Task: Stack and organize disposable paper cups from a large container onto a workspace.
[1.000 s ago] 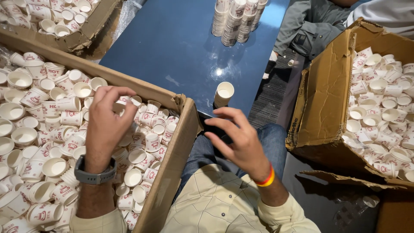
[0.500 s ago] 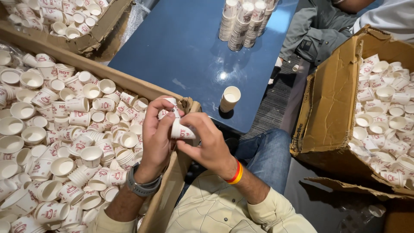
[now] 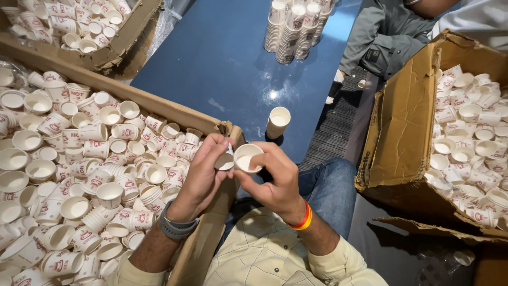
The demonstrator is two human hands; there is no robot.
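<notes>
The right hand [image 3: 272, 177] holds a small white paper cup [image 3: 247, 157] pinched between thumb and fingers, its open mouth tilted up so the pale inside shows. The left hand [image 3: 203, 175] closes its fingertips on a second small cup [image 3: 225, 160], touching the first one on its left; this cup carries a red print on its white wall. Both grips are clamped on their cups, and the two cups meet just above the person's lap, over the corner of a cardboard box.

Left of the grip, that open cardboard box [image 3: 174, 112] is heaped with loose cups [image 3: 95, 175] of the same kind, white with red print, lying at every angle. Just beyond the grip a single cup [image 3: 278, 122] stands upright on the blue table [image 3: 222, 63]. Farther along the table, stacks of nested cups [image 3: 296, 26] stand together. Well to the right of the grip another torn cardboard box [image 3: 407, 122] holds more loose cups. Past the table's far left edge a third box [image 3: 111, 50] is also full. Beyond the right box, another person's grey sleeve [image 3: 386, 32] shows above a dark ribbed floor mat [image 3: 333, 127]
</notes>
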